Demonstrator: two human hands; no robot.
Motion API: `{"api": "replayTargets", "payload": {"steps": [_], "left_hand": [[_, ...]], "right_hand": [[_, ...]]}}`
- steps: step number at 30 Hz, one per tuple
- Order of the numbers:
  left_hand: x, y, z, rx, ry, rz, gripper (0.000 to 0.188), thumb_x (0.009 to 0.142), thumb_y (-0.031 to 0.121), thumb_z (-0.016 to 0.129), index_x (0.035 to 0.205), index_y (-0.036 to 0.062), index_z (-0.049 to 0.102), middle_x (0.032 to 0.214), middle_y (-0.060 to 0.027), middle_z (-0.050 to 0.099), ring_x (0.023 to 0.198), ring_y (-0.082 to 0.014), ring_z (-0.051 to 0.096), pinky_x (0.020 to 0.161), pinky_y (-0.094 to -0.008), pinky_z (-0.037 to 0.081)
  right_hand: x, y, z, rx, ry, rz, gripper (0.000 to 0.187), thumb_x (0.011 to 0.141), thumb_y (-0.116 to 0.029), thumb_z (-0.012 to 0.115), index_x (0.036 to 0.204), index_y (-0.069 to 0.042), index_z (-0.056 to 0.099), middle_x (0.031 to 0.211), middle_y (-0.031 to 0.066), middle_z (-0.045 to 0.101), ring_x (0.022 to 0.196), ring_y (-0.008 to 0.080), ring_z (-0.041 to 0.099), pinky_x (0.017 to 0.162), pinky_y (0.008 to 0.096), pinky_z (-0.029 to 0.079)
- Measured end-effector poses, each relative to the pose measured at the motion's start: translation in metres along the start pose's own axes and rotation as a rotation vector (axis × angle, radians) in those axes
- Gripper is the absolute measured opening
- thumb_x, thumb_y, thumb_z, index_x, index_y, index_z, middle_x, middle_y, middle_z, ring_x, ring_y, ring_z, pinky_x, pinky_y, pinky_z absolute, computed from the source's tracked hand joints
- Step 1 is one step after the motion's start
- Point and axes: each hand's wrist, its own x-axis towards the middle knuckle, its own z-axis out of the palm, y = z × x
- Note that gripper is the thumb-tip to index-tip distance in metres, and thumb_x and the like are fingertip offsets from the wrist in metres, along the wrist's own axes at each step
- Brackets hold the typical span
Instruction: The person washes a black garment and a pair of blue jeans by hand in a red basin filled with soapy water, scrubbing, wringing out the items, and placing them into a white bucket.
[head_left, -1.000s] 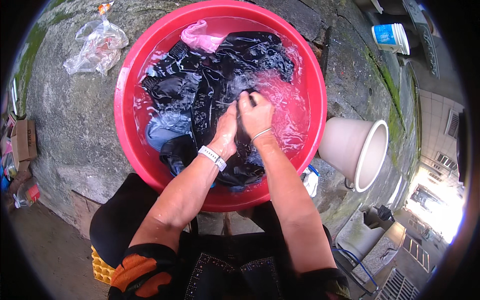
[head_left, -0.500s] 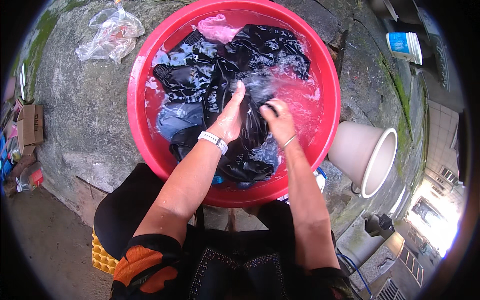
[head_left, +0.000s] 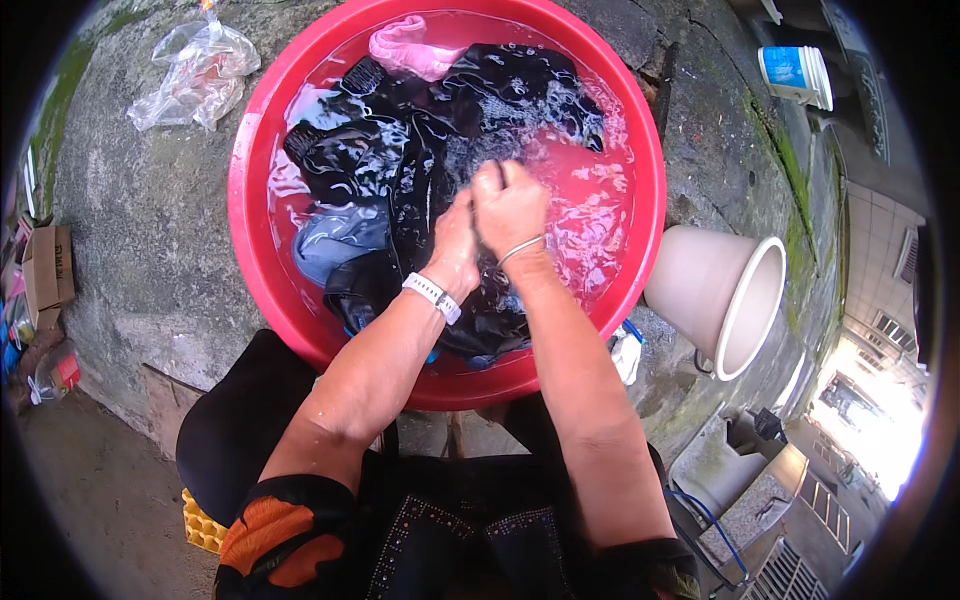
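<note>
Half a second ago the left hand lay flat and open on the black cloth, fingers pointing up, and the right hand was a little lower and off to the side. Now both hands are bunched up tight and pressed together in the middle of the red tub, with a fold of the cloth squeezed between them. The water looks more bubbly around them, though it is hard to be sure.

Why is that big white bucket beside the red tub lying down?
It is tipped over: the white bucket lies on its side beside the red tub, its open mouth facing sideways. Why, cannot tell.
</note>
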Motion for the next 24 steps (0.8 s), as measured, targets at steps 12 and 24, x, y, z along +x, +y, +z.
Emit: {"api": "replayTargets", "payload": {"steps": [12,24], "left_hand": [[0.008,0.023,-0.022,0.493,-0.44,0.019,0.098,0.091,0.068,0.056,0.16,0.0144,0.01,0.164,-0.0166,0.018,0.152,-0.0275,0.016,0.12,-0.0444,0.019],[0.04,0.025,-0.039,-0.19,-0.798,-0.227,0.061,0.092,0.07,0.051,0.095,0.0117,0.068,0.081,-0.0027,0.064,0.071,-0.0186,0.059,0.065,-0.0344,0.05]], "right_hand": [[-0.016,0.158,-0.028,-0.064,-0.279,0.502,0.089,0.08,-0.057,0.073,0.147,-0.007,0.041,0.141,0.0275,0.051,0.127,0.0391,0.054,0.109,0.0439,0.04],[-0.06,-0.065,-0.03,0.082,-0.082,-0.161,0.022,0.076,-0.025,0.076,0.085,-0.006,0.068,0.088,0.0135,0.062,0.083,0.0361,0.063,0.07,0.0445,0.052]]}}
